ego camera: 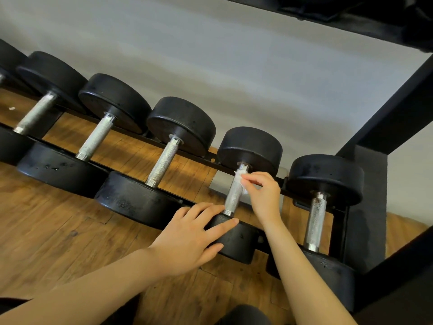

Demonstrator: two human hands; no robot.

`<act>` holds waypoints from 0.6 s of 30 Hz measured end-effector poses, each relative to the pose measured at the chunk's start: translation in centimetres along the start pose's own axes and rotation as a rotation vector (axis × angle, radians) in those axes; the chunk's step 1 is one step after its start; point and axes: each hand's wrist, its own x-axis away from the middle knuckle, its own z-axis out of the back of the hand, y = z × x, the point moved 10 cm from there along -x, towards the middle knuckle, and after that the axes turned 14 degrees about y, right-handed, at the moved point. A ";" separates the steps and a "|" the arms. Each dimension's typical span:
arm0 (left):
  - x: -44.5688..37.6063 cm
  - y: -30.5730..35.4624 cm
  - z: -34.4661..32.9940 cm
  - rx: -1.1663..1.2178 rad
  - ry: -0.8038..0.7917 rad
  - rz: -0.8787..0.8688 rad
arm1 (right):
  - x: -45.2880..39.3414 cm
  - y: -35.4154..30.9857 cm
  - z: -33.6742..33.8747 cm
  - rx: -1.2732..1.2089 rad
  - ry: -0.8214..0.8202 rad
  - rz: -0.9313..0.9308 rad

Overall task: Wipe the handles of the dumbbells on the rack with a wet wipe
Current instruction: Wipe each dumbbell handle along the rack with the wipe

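Several black dumbbells with knurled steel handles lie side by side on a low black rack [338,214]. My right hand [263,193] pinches a small white wet wipe [239,175] against the upper end of the second dumbbell's handle [233,198] from the right. My left hand [195,233] lies flat with spread fingers on that dumbbell's near head [236,240]. To the right, another handle [316,221] is bare. On the left, more handles [164,160] [97,137] are untouched.
A black rack post [398,109] and an upper shelf [351,17] rise at the right and top. Wooden floor [58,231] shows beneath the rack and a grey wall [210,66] stands behind. A dark shape, maybe my knee [243,315], is at the bottom edge.
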 end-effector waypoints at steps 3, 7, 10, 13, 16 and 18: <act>-0.1 0.1 0.2 -0.007 0.004 0.007 | 0.4 0.1 0.3 -0.047 -0.002 -0.055; 0.0 0.2 0.1 -0.014 0.002 0.016 | 2.9 2.2 0.0 -0.149 -0.122 -0.254; 0.0 0.2 0.2 -0.020 0.009 0.027 | 2.3 2.5 0.1 -0.170 -0.101 -0.299; 0.0 0.2 0.2 -0.015 0.014 0.040 | 0.9 2.2 0.4 -0.174 -0.006 -0.312; 0.0 0.2 0.2 -0.011 0.011 0.048 | 1.4 1.6 0.5 -0.178 -0.009 -0.293; 0.0 0.2 0.1 -0.007 0.003 0.053 | 2.5 1.5 0.4 -0.184 -0.056 -0.277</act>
